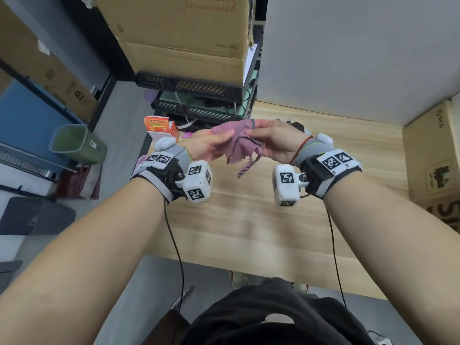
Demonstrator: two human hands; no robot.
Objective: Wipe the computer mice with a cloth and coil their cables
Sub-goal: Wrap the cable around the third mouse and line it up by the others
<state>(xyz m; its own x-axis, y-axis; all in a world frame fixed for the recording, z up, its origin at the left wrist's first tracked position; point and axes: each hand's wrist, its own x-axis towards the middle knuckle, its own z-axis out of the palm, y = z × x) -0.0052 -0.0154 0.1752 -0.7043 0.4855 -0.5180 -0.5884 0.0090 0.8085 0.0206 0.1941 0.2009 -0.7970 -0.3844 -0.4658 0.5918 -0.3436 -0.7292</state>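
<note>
Far left: green bin (77, 143) on the floor, beside a blue panel (32, 120), cardboard boxes (179, 26) stacked on a dark rack behind. Orange-and-white carton (159, 127) stands near the tabletop's left back corner.

Left hand (207, 145), palm up, held above the wooden tabletop (249, 220); grip grasping the left edge of the pink cloth (240, 143), fingers under the cloth and thumb on top. Wrist carries a grey strap with white marker blocks (198, 180) (black square codes on the faces), thin black wire (174, 245) hanging down from it.

Cloth is in the air between both hands, above the far middle of the tabletop, not touching the surface; crumpled, one frayed corner with a dark edging dangles down.

Right hand (276, 140), grip pinching the cloth's top right edge, fingers curled round the fabric. Red string on the wrist, same strap and marker rig (286, 184), another black wire hanging.

Behind the right hand, a dark object (297, 125) lies on the tabletop (mostly hidden, cannot tell if it is a mouse). No mouse cable plainly visible.

Far right: cardboard box (433, 158) standing on the tabletop's edge against the grey wall.
</note>
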